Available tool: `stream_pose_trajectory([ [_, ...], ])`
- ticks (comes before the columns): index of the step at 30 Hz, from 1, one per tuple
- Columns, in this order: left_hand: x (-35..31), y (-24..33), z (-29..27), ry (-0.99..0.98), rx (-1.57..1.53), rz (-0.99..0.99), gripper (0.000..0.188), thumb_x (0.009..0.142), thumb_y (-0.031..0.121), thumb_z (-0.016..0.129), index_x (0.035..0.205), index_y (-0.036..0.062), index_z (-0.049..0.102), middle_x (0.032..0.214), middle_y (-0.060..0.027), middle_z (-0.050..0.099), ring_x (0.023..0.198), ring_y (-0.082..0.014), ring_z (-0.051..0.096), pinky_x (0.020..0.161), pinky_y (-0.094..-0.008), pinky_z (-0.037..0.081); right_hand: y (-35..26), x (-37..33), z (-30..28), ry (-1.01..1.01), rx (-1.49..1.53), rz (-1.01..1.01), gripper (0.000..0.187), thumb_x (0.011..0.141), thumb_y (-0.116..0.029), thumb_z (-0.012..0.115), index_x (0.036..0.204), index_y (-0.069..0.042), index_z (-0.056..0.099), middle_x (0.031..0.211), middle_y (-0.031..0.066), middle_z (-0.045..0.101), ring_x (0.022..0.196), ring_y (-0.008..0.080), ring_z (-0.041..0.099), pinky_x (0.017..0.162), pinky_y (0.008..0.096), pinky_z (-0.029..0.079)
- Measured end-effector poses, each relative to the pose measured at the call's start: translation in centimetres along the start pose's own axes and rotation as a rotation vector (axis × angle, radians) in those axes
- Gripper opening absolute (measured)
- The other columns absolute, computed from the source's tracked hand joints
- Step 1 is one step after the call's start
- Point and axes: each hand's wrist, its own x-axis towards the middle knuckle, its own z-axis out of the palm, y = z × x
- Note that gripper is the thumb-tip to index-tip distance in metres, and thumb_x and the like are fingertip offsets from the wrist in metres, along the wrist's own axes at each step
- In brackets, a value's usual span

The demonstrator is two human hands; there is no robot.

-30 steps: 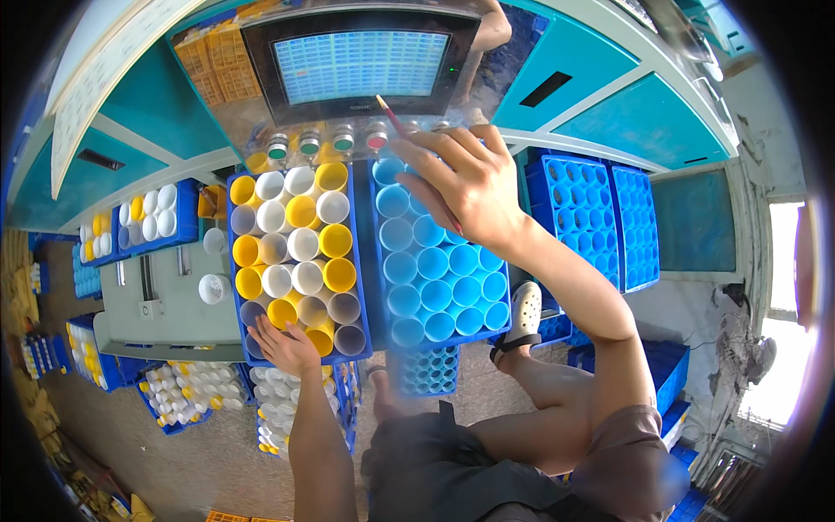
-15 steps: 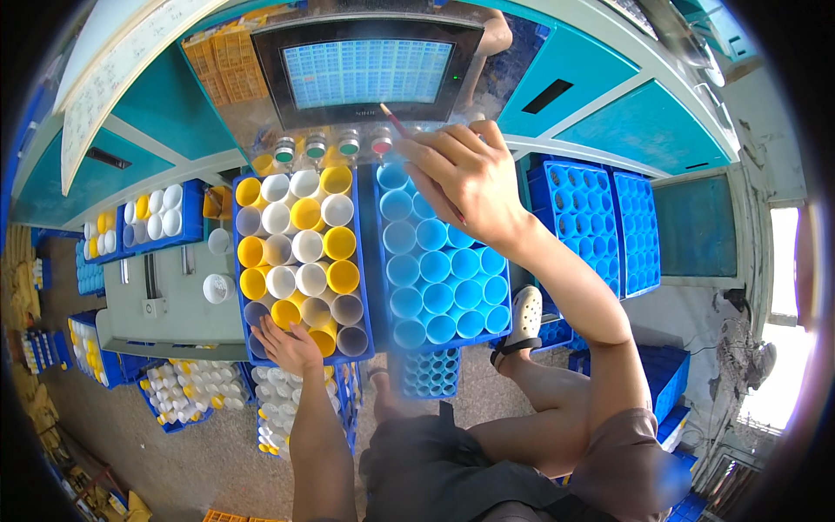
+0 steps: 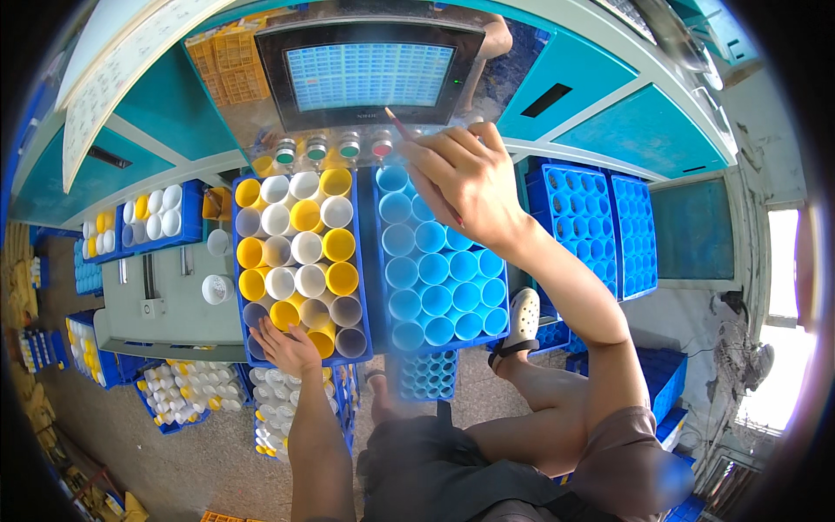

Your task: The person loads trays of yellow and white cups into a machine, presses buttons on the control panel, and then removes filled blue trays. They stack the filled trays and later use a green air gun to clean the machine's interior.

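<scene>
My right hand (image 3: 470, 178) is raised in front of the screen (image 3: 370, 74), closed around a thin dark-red stick with a pale tip (image 3: 397, 123). The tip points up at the screen's lower edge; whether it touches cannot be told. My left hand (image 3: 291, 350) rests with spread fingers on the near-left part of a blue crate (image 3: 367, 317). That crate holds rows of yellow, white and greyish open-topped tubes (image 3: 307, 247). Just right of it stands a second blue crate (image 3: 506, 324) of light-blue tubes (image 3: 435, 297), partly behind my right hand.
Several round push buttons (image 3: 349, 146) line the panel below the screen. More crates of blue tubes (image 3: 578, 213) stand at right. A white tube (image 3: 217, 289) stands on the grey surface at left. Crates of white and yellow tubes (image 3: 187, 387) sit on the floor, near my legs.
</scene>
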Motion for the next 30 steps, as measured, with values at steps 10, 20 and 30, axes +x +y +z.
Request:
stream_pose_trajectory([
  [10, -0.1, -0.1, 0.1, 0.007, 0.014, 0.000, 0.050, 0.098, 0.037, 0.043, 0.139, 0.0078, 0.043, 0.147, -0.0087, 0.045, 0.144, -0.0320, 0.029, 0.109, -0.0483, 0.033, 0.2, 0.0, -0.4, -0.016, 0.004, -0.024, 0.022, 0.082, -0.013, 0.070, 0.103, -0.007, 0.069, 0.089, 0.0029, 0.070, 0.078, 0.0161, 0.062, 0.072, 0.0326, 0.040],
  [20, -0.1, 0.0, -0.1, -0.017, 0.020, -0.015, 0.051, 0.098, 0.036, 0.045, 0.140, 0.0086, 0.042, 0.148, -0.0083, 0.043, 0.145, -0.0306, 0.028, 0.109, -0.0481, 0.032, 0.3, 0.4, -0.9, 0.066, -0.056, -0.029, 0.019, 0.081, -0.013, 0.071, 0.099, -0.008, 0.069, 0.087, 0.0019, 0.070, 0.075, 0.0149, 0.063, 0.071, 0.0313, 0.040],
  [30, -0.1, 0.0, -0.1, -0.022, 0.021, -0.008, 0.050, 0.097, 0.034, 0.046, 0.140, 0.0073, 0.042, 0.147, -0.0096, 0.044, 0.145, -0.0311, 0.028, 0.109, -0.0474, 0.033, 0.3, 1.2, -2.0, 0.088, -0.117, -0.007, 0.017, 0.079, -0.008, 0.069, 0.096, -0.007, 0.070, 0.082, 0.0037, 0.071, 0.072, 0.0148, 0.064, 0.069, 0.0322, 0.038],
])
